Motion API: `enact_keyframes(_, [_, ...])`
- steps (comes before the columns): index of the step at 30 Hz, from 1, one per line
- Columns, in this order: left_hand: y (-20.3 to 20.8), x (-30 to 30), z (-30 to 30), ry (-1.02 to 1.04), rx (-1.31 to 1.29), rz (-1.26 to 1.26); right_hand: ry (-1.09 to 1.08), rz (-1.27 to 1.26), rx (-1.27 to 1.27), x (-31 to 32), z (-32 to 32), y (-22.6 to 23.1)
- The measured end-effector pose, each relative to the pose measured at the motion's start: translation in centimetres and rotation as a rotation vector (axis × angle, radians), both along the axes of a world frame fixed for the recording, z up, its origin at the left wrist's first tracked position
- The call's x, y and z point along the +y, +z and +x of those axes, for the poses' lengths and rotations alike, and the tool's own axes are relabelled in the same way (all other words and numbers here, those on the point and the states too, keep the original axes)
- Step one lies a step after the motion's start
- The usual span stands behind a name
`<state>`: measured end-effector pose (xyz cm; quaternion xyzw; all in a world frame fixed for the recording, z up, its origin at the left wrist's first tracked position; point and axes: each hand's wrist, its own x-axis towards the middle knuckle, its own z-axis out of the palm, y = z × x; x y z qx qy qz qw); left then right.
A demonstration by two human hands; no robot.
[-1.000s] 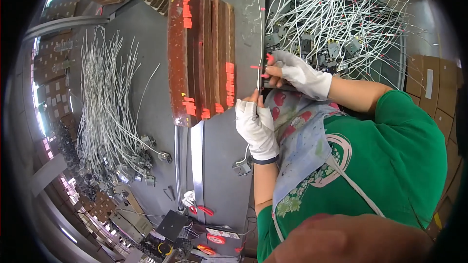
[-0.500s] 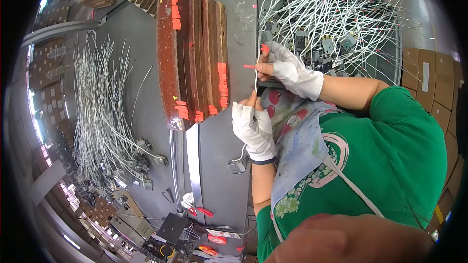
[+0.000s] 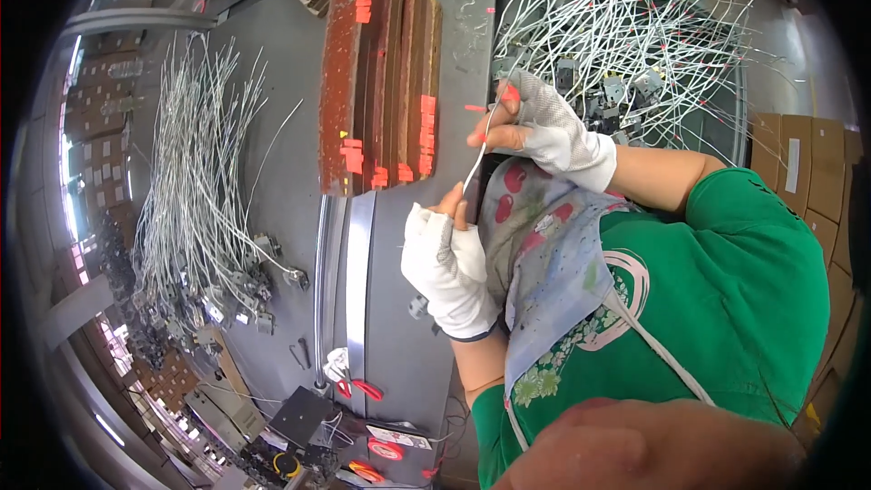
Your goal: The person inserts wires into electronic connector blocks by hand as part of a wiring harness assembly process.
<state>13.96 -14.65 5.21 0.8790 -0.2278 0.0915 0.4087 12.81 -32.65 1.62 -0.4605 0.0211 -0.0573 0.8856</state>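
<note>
A thin white wire [image 3: 475,168] runs between my two gloved hands. My left hand [image 3: 446,263], in a white fingerless glove, pinches its lower part between thumb and fingertips. A small grey metal-cased part [image 3: 418,306] shows beside that glove; its join to the wire is hidden. Higher and to the right, my right hand [image 3: 558,134], gloved likewise, has its thumb and bent fingers closed around the wire's upper part. A red patch [image 3: 511,93] sits on one of its fingers, and a small red mark shows on the wire by the thumb.
Stacked reddish-brown boards [image 3: 340,82] bearing red tape pieces stand on the grey table [image 3: 290,172]. A bundle of white wires [image 3: 195,154] with metal parts lies left. More wired parts fill a bin [image 3: 746,100] at upper right. Red-handled scissors [image 3: 363,389] and tape rolls lie at lower middle.
My left hand has moved left and down, and the wire now slants between the hands. My right thumb lies along the wire, where a red mark now shows. The view has shifted slightly.
</note>
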Motion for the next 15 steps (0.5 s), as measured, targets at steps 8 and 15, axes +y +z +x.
enact_keyframes(8, [0.8, -1.0, 0.3, -0.18, -0.08, -0.005, -0.095, 0.079, -0.007, 0.1, -0.1, 2.0])
enact_keyframes(15, [-1.2, 1.4, 1.0, -0.059, -0.159, -0.097, -0.706, -0.165, 0.141, -8.6, 1.4, -2.0])
